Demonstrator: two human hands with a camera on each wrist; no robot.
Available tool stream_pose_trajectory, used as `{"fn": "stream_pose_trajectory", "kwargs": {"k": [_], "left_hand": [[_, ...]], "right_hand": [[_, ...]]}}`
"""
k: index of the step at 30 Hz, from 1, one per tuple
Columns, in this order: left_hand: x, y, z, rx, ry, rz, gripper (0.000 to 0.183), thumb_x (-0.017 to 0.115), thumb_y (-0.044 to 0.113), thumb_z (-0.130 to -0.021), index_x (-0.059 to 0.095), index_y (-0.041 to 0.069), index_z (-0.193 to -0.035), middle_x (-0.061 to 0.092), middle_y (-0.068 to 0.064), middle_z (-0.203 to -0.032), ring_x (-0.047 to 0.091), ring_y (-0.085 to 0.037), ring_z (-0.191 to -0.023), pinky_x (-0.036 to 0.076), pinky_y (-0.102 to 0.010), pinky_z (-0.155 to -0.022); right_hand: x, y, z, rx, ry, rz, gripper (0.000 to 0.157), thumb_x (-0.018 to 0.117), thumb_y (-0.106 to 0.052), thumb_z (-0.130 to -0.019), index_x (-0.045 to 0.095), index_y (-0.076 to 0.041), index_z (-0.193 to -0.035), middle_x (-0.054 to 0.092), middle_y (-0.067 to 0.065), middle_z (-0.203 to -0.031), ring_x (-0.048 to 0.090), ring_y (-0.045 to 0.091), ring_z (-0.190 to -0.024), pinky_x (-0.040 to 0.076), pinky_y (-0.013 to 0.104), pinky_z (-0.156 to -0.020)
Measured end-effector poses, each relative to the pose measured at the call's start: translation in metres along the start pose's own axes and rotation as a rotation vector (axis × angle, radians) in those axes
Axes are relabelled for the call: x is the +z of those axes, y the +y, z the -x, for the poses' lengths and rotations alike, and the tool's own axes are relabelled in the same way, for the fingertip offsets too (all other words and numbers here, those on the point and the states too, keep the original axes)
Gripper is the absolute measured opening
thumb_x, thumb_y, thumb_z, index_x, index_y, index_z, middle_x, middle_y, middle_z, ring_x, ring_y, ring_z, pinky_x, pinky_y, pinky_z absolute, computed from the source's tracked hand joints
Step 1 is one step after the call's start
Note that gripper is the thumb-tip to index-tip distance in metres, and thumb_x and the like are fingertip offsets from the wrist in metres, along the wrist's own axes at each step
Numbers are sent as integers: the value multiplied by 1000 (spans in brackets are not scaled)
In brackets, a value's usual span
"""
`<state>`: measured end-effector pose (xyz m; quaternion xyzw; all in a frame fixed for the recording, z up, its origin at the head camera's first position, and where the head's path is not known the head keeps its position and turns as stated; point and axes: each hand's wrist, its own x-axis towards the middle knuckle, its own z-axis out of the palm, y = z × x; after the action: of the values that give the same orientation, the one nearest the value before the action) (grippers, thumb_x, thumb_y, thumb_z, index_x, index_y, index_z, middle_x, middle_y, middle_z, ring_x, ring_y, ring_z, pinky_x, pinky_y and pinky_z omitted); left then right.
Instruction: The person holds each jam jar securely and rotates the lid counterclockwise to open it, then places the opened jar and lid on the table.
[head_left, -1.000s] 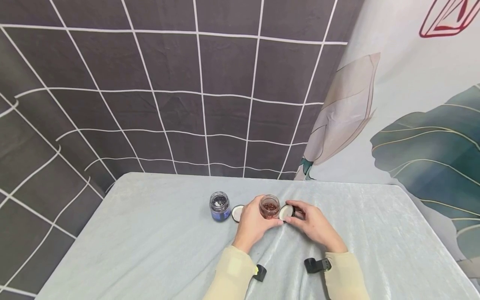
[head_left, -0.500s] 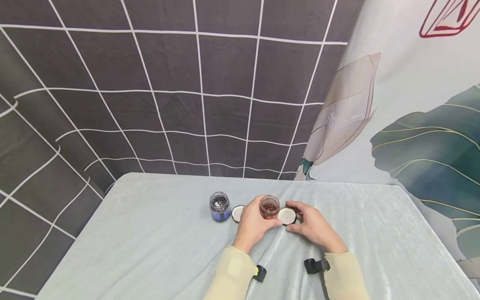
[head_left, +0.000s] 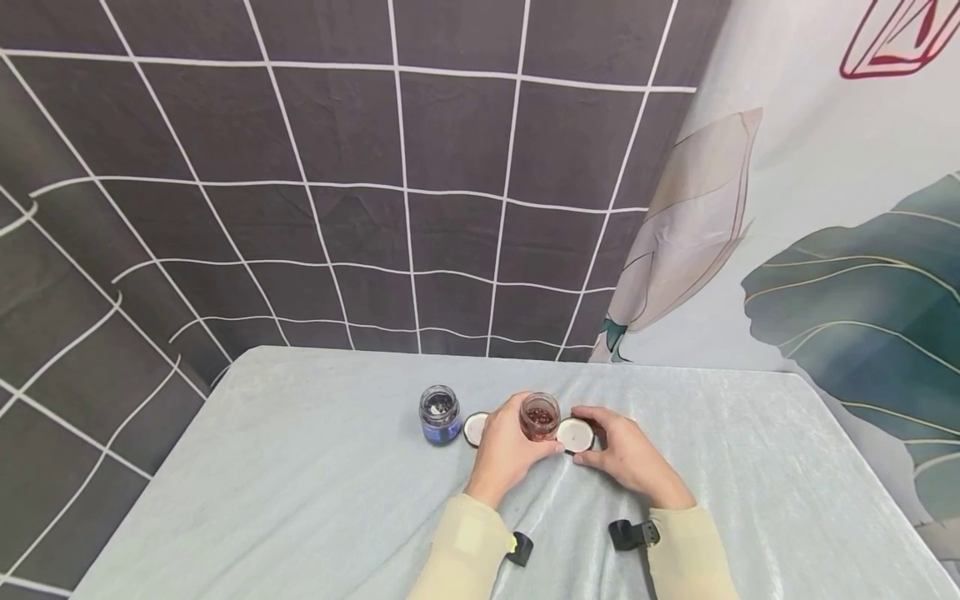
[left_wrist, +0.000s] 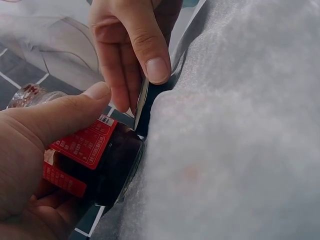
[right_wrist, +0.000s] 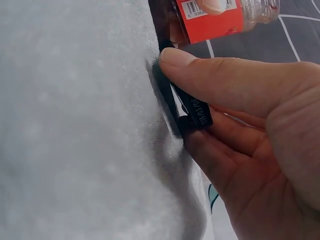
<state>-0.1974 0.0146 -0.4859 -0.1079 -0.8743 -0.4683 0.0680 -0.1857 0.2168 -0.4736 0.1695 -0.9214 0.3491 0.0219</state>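
Observation:
My left hand [head_left: 506, 454] grips an open glass jar [head_left: 540, 421] that stands upright on the cloth, with reddish contents inside. Its red label [left_wrist: 85, 145] shows in the left wrist view, below the thumb. Close on the jar's right side lies a round black-edged jar lid [head_left: 575, 435], white inside facing up. My right hand [head_left: 628, 450] pinches this lid at its rim between thumb and fingers. Printed characters mark the lid's black edge [right_wrist: 200, 112] in the right wrist view. The lid sits low against the cloth there.
To the left stands another open jar [head_left: 440, 421], blue-labelled with dark contents. A second lid [head_left: 475, 428], white side up, lies between it and my left hand, partly covered. A pale cloth [head_left: 300, 483] covers the table; a dark gridded curtain [head_left: 337, 225] hangs behind.
The lid in my right hand was tilted beside the jar and has come down flat on the cloth, white side up. My left hand and the jar have stayed in place.

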Motion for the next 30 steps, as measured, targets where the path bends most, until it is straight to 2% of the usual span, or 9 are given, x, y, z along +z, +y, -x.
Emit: {"fn": "stream_pose_trajectory", "kwargs": {"k": [16,30], "left_hand": [[0,1,0,-17,-4,-1,73,95,26,-65,63,12,-129,71,-3,-116,65,-21,-108,49,-39,-96],[-1,1,0,-22,-2,-9,72,94,26,-67,62,11,-130,70,-4,-117,65,-22,-109,49,-39,-96]], "right_hand": [[1,0,0,-4,-8,38,61,85,-7,-75,61,5,-129,66,19,-124,63,35,-112,48,54,-96],[2,1,-1,-1,-22,6,60,84,-5,-75,60,7,-129,66,19,-124,66,32,-108,50,51,-94]]}}
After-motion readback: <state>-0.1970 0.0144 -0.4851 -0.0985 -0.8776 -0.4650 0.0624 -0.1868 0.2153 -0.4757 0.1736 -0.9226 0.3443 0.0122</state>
